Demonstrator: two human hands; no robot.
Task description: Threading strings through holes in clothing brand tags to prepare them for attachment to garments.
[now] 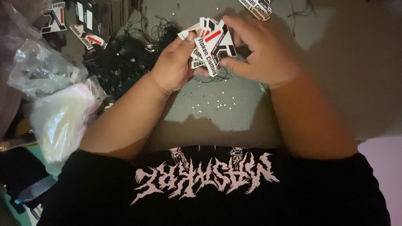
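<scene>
My left hand (173, 62) and my right hand (261, 52) meet over the grey table (335, 83), both gripping a small stack of white card tags (213, 44) with black and red print. The left thumb presses the stack's left edge. The right thumb and fingers pinch its right side. A thin black string loop (217, 77) hangs under the tags. Tiny pale bits (215, 102) lie scattered on the table just below my hands.
A heap of black strings (125, 62) lies left of my hands. More printed tags (86, 25) sit at the top left, and others (257, 8) at the top edge. Clear plastic bags (54, 96) are piled at the left. My black printed shirt (209, 188) fills the bottom.
</scene>
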